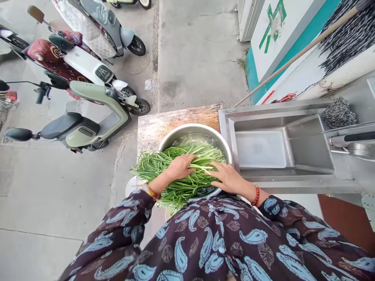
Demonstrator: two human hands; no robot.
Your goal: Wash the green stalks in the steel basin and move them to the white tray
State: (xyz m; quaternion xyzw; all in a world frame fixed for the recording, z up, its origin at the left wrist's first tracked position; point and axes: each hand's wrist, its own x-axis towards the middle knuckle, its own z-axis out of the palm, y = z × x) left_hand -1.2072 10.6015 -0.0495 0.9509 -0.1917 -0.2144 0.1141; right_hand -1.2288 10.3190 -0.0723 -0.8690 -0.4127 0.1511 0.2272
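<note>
A large round metal basin (225,145) stands on a worn wooden board (178,121). Long green leafy stalks (187,187) fill it, and their leafy ends hang over its left side. Some water shows at the basin's far side. My left hand (181,168) lies on top of the stalks near the middle, its thumb and fingers apart around a few of them. At the right part of the bunch, my right hand (227,177) rests on the pale stalk ends with its fingers spread.
A steel sink (310,144) adjoins the board on the right, with a wire scrubber (340,112) and a faucet (357,149) at its far end. A long wooden pole (299,56) leans across behind it. Parked scooters (88,128) stand at the left.
</note>
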